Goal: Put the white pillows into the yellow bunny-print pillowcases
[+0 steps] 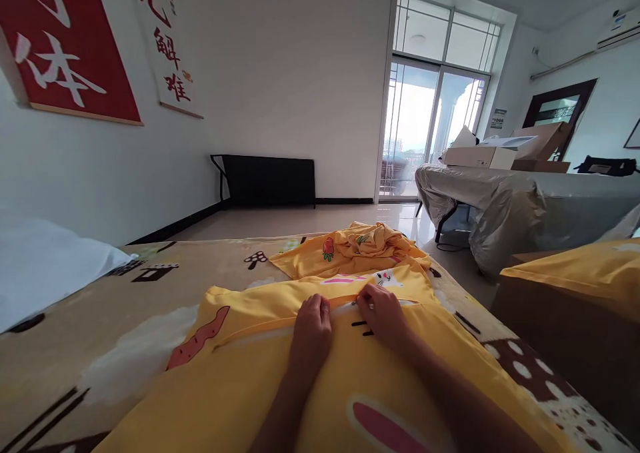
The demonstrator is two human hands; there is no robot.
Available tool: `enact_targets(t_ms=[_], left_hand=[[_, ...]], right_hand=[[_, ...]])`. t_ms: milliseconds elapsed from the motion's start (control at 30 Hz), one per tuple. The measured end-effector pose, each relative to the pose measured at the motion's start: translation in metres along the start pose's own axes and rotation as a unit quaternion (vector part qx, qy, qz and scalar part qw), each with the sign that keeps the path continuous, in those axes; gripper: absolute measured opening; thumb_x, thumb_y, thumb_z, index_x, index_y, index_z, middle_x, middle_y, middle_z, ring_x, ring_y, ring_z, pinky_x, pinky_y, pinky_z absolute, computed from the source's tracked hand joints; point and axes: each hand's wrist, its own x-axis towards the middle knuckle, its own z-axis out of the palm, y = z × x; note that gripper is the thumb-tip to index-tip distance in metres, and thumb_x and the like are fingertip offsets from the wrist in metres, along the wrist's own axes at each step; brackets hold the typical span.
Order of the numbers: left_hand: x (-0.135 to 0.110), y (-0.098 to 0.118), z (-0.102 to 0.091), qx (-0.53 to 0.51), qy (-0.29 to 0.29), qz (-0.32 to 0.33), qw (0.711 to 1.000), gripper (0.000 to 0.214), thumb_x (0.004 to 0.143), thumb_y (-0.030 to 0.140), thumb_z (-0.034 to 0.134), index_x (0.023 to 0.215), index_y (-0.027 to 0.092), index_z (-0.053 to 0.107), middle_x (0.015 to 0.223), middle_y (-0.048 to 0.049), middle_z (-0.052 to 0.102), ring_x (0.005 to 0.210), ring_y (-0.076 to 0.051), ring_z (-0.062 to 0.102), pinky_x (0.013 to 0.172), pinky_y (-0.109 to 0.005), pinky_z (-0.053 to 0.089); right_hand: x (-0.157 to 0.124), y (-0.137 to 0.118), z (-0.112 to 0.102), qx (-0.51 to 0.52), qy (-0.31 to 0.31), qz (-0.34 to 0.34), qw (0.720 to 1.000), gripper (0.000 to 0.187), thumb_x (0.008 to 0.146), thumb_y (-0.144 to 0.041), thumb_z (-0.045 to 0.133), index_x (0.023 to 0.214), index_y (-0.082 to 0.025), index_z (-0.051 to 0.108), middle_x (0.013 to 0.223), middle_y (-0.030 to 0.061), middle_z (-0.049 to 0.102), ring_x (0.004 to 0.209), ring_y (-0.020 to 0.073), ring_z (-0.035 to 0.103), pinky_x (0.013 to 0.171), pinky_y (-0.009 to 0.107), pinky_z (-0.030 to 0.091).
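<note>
A yellow fabric cover (260,393) with rabbit and carrot prints lies in front of me, filled out from within. A long slit with a folded edge runs across its far end, and white material (345,308) shows through it. My left hand (314,326) is closed, with its fingertips gripping the slit's edge near the middle. Just to the right, my right hand (383,312) pinches the same edge. Something small shows at its fingertips, too small to tell whether it is a zip pull. Beyond the cover lies a crumpled yellow cloth (360,246) with a strawberry-like print.
A patterned beige blanket (150,306) lies underneath. White bedding (50,260) is at the left. At the right, another yellow cloth (585,266) rests on a brown box (565,346). Farther back stand a plastic-covered table (525,200) with boxes and a black folded panel (270,181).
</note>
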Motion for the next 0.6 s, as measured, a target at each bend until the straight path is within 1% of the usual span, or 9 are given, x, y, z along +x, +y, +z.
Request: enact_targets(t_ms=[167, 300, 467, 600], left_hand=[[0.0, 0.001, -0.002, -0.003, -0.01, -0.002, 1.0, 0.024, 0.089, 0.029, 0.03, 0.068, 0.023, 0.039, 0.075, -0.0059, 0.054, 0.075, -0.021, 0.05, 0.072, -0.035, 0.041], [0.0, 0.002, -0.004, -0.002, -0.017, -0.004, 1.0, 0.024, 0.089, 0.03, 0.03, 0.067, 0.023, 0.038, 0.075, -0.0057, 0.054, 0.074, -0.021, 0.05, 0.071, -0.035, 0.04], [0.001, 0.001, -0.004, -0.006, -0.024, -0.002, 1.0, 0.024, 0.088, 0.03, 0.03, 0.067, 0.023, 0.038, 0.074, -0.0059, 0.053, 0.075, -0.021, 0.049, 0.072, -0.035, 0.039], [0.001, 0.0, -0.004, -0.013, -0.028, -0.004, 1.0, 0.024, 0.089, 0.031, 0.031, 0.068, 0.023, 0.039, 0.075, -0.0059, 0.053, 0.075, -0.022, 0.048, 0.072, -0.035, 0.039]], right_hand=[[-0.002, 0.019, -0.013, 0.027, 0.004, 0.019, 0.999, 0.017, 0.085, -0.025, 0.046, 0.072, -0.02, 0.056, 0.07, 0.0011, 0.062, 0.067, 0.0142, 0.054, 0.064, 0.024, 0.036], [-0.001, 0.026, -0.024, 0.044, 0.002, 0.055, 0.997, 0.018, 0.082, -0.025, 0.047, 0.069, -0.02, 0.059, 0.066, 0.0, 0.063, 0.063, 0.0139, 0.053, 0.062, 0.025, 0.036], [0.0, 0.034, -0.035, 0.091, -0.004, 0.075, 0.993, 0.019, 0.081, -0.027, 0.048, 0.07, -0.019, 0.062, 0.07, 0.0009, 0.067, 0.064, 0.0141, 0.056, 0.06, 0.025, 0.039], [0.0, 0.046, -0.043, 0.094, -0.023, 0.068, 0.993, 0.019, 0.08, -0.027, 0.049, 0.073, -0.018, 0.065, 0.074, 0.0025, 0.068, 0.069, 0.0149, 0.059, 0.063, 0.025, 0.042]])
